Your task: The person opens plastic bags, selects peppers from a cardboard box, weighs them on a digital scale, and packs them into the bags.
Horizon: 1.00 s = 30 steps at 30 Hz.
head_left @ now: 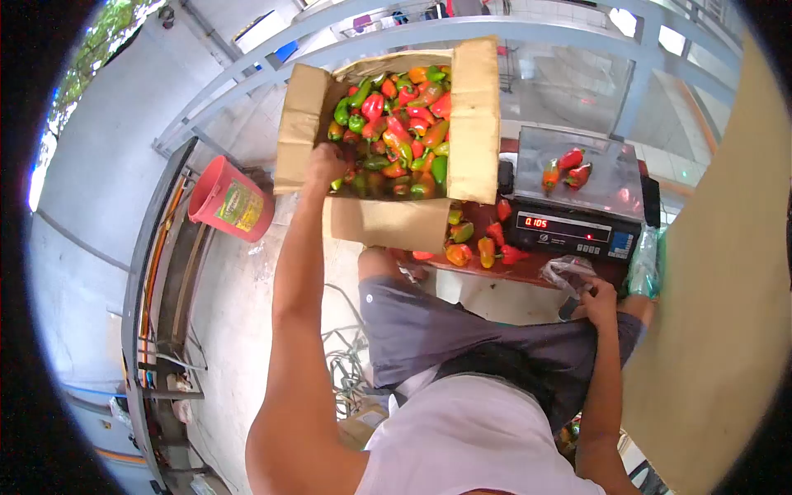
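A cardboard box point(475, 124) with its flaps folded out is filled with red, green and orange peppers point(398, 136). My left hand point(328, 163) is at the box's near left inside edge, close to the peppers; its fingers are too dark and hidden to make out. By my right knee, my right hand point(600, 299) is closed on a clear plastic bag point(568, 269). Three peppers point(568, 169) lie on the steel pan of a digital scale point(569, 235), whose red display reads 0.105. Several loose peppers point(487, 247) rest on the red surface beside the scale.
On the left stands a red bucket point(233, 198) with a yellow-green label. A dark shelf frame point(136, 330) runs along that side. Coiled cable point(346, 371) lies on the floor. Grey railings point(396, 41) cross behind the box, and a tan panel point(726, 272) rises at right.
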Each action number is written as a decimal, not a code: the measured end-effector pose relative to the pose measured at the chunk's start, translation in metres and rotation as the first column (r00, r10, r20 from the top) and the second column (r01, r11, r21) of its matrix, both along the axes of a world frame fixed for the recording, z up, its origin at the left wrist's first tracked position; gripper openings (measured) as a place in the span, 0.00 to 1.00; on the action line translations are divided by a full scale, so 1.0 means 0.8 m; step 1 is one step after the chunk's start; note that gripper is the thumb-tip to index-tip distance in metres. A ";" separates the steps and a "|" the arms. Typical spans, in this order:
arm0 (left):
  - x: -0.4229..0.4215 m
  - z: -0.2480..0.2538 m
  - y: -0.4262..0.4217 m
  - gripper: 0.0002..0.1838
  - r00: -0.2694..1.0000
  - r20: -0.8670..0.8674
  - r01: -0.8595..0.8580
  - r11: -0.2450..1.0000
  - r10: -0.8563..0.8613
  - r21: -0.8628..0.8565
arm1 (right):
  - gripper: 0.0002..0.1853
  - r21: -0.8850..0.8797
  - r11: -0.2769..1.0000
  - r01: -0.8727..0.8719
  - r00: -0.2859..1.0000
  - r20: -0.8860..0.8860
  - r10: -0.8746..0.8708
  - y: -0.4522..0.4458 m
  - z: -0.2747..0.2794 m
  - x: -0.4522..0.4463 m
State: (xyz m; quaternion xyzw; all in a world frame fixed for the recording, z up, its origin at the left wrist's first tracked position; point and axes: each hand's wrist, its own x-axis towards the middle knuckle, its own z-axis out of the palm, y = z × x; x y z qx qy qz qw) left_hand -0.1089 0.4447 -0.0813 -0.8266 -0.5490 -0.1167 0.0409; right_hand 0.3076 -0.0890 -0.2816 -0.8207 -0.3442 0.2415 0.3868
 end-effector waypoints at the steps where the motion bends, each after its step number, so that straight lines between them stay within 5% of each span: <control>1: -0.007 -0.001 0.019 0.19 0.990 0.128 0.046 0.998 -0.051 0.046 | 0.18 0.003 1.000 -0.018 0.999 0.045 0.018 -0.002 -0.004 0.000; 4: 0.112 0.137 -0.173 0.17 0.871 0.400 0.268 0.959 -0.284 0.097 | 0.17 0.080 0.997 -0.009 0.984 0.180 -0.005 -0.003 -0.042 0.000; 7: 0.215 0.158 -0.281 0.14 0.442 0.633 0.717 0.674 -0.636 0.176 | 0.18 0.113 0.994 -0.009 0.993 0.115 -0.004 0.001 -0.023 -0.002; 9: 0.286 0.141 -0.330 0.14 0.348 0.466 0.832 0.497 -0.813 0.246 | 0.19 0.096 0.995 0.021 0.999 0.033 -0.024 0.000 -0.026 0.000; 13: 0.450 0.012 -0.347 0.14 0.356 0.307 0.924 0.381 -0.883 0.023 | 0.21 0.137 0.989 0.046 0.998 -0.048 -0.040 -0.003 -0.004 -0.006; 15: 0.511 -0.033 -0.358 0.13 0.481 0.110 0.871 0.459 -0.870 -0.175 | 0.21 0.167 0.986 0.028 0.999 -0.029 -0.023 0.002 0.007 -0.007; 16: 0.530 -0.042 -0.363 0.14 0.482 0.042 0.865 0.468 -0.875 -0.183 | 0.22 0.163 0.985 0.054 0.989 -0.148 -0.030 0.001 0.022 -0.011; 18: 0.558 -0.061 -0.371 0.16 0.479 -0.090 0.849 0.486 -0.873 -0.206 | 0.21 0.201 0.978 0.051 0.996 -0.087 -0.034 0.002 0.013 -0.007; 21: 0.575 -0.082 -0.367 0.14 0.513 0.000 0.852 0.508 -0.859 -0.127 | 0.21 0.176 0.983 0.061 0.998 -0.023 -0.057 -0.004 -0.004 -0.003; 25: 0.527 -0.016 -0.365 0.18 0.481 0.007 0.877 0.481 -0.877 -0.020 | 0.20 0.152 0.982 0.113 0.987 0.094 -0.128 0.003 -0.002 -0.010; 30: 0.358 0.089 -0.315 0.16 0.451 0.411 0.814 0.554 -0.792 0.175 | 0.18 0.160 0.973 0.168 0.979 0.085 -0.184 0.001 0.033 -0.014</control>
